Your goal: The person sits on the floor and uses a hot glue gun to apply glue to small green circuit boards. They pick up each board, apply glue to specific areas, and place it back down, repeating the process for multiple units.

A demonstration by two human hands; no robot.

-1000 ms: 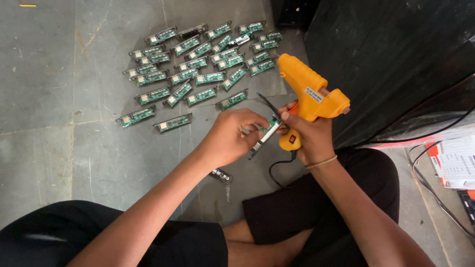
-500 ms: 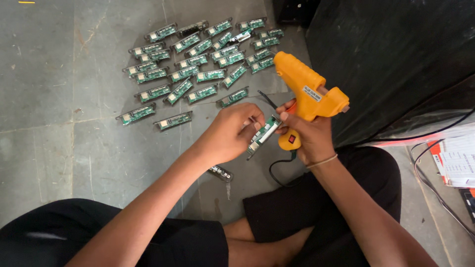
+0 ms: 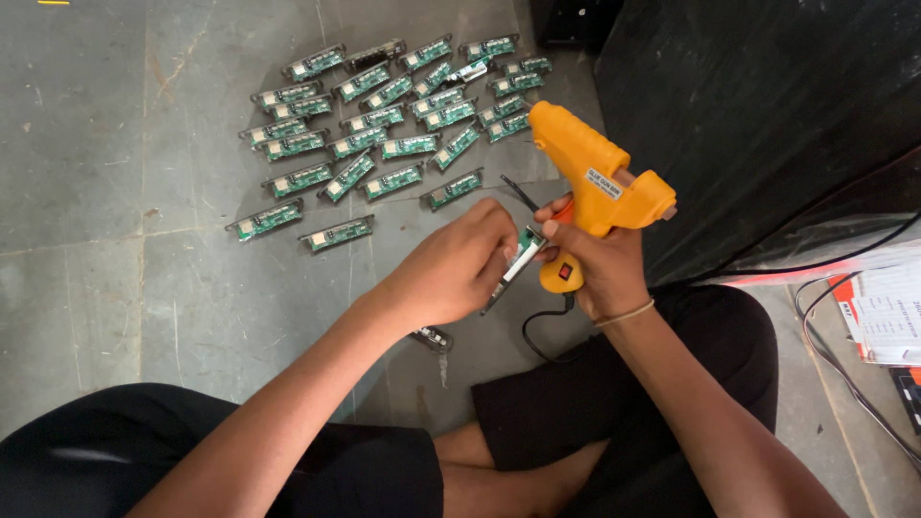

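Observation:
My right hand grips the handle of a yellow-orange glue gun, its nozzle pointing up and away toward the floor. My left hand pinches a small green circuit board and holds it against the right hand's fingers, just left of the gun's handle. Much of that board is hidden by my fingers. A black cord runs down from the gun's handle.
Several green circuit boards lie in rows on the grey stone floor ahead. One small dark part lies on the floor by my knee. A black sheet covers the right side. Papers and cables sit at far right.
The left hand has brought the small board slightly up and closer to the gun hand. The glue gun has stayed almost still.

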